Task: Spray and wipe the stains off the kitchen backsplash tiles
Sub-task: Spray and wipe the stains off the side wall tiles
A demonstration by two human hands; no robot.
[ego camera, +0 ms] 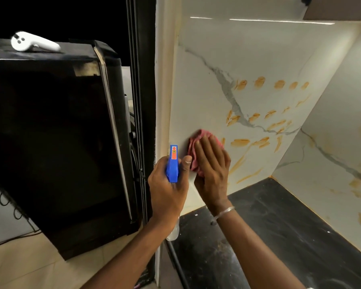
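The white marble-look backsplash (248, 59) carries several orange stains (258, 82) across its middle and lower part. My right hand (212, 163) lies flat on a pink cloth (196, 140), pressing it against the tile at the left end of the stains. My left hand (167, 190) grips a spray bottle with a blue trigger head (172, 163), held upright just left of the cloth; its clear body (174, 232) shows below my wrist. The right-hand wall (331, 163) has more orange stains.
A black counter (279, 236) runs under the tiles. A tall black appliance (61, 142) stands to the left with a white controller (33, 42) on top. A dark frame (144, 80) separates it from the tiled wall. Beige floor (29, 268) lies below.
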